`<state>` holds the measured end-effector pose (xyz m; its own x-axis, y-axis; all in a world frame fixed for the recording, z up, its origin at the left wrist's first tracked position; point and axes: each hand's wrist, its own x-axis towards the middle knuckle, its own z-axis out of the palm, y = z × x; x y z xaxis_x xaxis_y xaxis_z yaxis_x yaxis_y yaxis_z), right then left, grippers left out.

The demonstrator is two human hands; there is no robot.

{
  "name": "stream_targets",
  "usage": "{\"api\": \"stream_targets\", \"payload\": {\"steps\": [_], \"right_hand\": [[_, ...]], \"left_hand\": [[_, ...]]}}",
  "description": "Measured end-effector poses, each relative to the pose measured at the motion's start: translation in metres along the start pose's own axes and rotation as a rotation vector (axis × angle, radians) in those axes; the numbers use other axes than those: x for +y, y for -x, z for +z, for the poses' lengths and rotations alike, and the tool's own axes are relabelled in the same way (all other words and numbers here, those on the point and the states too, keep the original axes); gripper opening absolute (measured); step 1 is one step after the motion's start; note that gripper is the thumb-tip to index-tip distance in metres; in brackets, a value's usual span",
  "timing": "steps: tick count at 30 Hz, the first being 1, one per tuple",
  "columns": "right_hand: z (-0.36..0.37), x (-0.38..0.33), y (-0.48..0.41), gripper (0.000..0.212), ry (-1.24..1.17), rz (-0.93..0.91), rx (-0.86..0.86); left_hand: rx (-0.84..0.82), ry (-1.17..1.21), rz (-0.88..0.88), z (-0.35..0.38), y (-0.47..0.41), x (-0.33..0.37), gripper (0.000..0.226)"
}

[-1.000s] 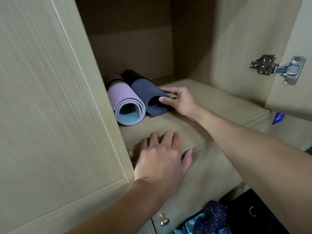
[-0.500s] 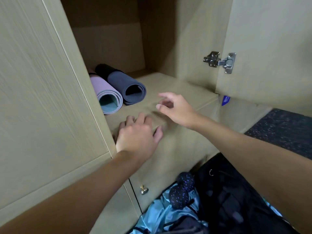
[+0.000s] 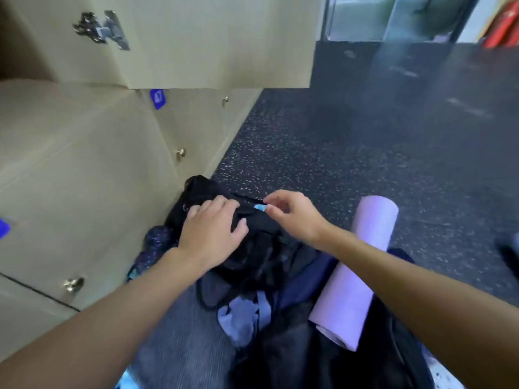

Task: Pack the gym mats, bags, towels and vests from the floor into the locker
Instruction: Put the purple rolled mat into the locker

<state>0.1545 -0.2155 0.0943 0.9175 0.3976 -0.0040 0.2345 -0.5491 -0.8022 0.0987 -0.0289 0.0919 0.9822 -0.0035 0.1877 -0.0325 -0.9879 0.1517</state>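
Observation:
A heap of gym gear lies on the dark speckled floor by the lockers. My left hand [image 3: 214,227] rests flat, fingers spread, on a black bag [image 3: 261,248] at the top of the heap. My right hand [image 3: 293,214] hovers just right of it, fingers curled near a small light-blue tag [image 3: 259,207] on the bag; I cannot tell whether it pinches the tag. A rolled lilac mat [image 3: 362,265] lies to the right of the bag. A blue-grey cloth [image 3: 241,321] and a dark speckled garment [image 3: 156,242] lie in the heap.
Beige locker fronts [image 3: 84,175] with brass knobs line the left side. The open locker door [image 3: 213,43] hangs above, hinge at its upper left. Dark rubber floor [image 3: 365,136] stretches away to the right. Red objects [image 3: 502,26] stand at the far upper right.
My view has swung down and right from the locker shelf with its two rolled mats to the floor heap. Both hands left the shelf and came down onto the black bag.

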Motion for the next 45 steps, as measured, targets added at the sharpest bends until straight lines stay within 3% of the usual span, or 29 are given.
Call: {"api": "stream_targets", "payload": {"steps": [5,8,11,15,19,24,26,29,32,39,42,45], "right_hand": [[-0.023,0.122,0.090,0.006,0.143,0.373,0.247],[-0.021,0.164,0.128,0.053,0.082,0.581,0.273],[-0.013,0.189,0.146,0.074,-0.029,0.630,0.251],[-0.006,0.205,0.146,0.086,-0.081,0.622,0.215],[-0.002,0.206,0.144,0.097,-0.257,0.651,0.229],[-0.007,0.193,0.144,0.107,-0.575,0.560,0.382],[-0.013,0.177,0.142,0.116,-0.592,0.514,0.376],[-0.028,0.147,0.140,0.112,-0.513,0.445,0.398],[-0.042,0.114,0.142,0.094,-0.464,0.344,0.345],[-0.061,0.020,0.153,0.070,-0.417,0.117,0.162],[-0.067,-0.020,0.151,0.067,-0.388,0.051,0.089],[-0.063,-0.059,0.136,0.065,-0.306,-0.022,0.037]], "left_hand": [[-0.235,0.129,0.160,0.078,0.023,0.101,0.046],[-0.356,0.132,0.207,0.112,0.040,0.138,0.048],[-0.498,0.108,0.210,0.140,0.050,0.159,0.060],[-0.648,0.145,0.162,0.160,0.059,0.170,0.086],[-0.640,0.359,0.042,0.169,0.064,0.172,0.098],[-0.517,0.663,-0.016,0.156,0.064,0.175,0.107],[-0.486,0.733,0.003,0.141,0.062,0.171,0.106],[-0.469,0.816,0.057,0.109,0.054,0.154,0.087],[-0.372,0.671,0.164,0.065,0.043,0.132,0.077],[-0.147,0.151,0.507,-0.059,0.027,0.085,0.104],[-0.153,0.025,0.550,-0.105,0.029,0.070,0.106],[-0.209,-0.012,0.478,-0.139,0.029,0.048,0.110]]}}
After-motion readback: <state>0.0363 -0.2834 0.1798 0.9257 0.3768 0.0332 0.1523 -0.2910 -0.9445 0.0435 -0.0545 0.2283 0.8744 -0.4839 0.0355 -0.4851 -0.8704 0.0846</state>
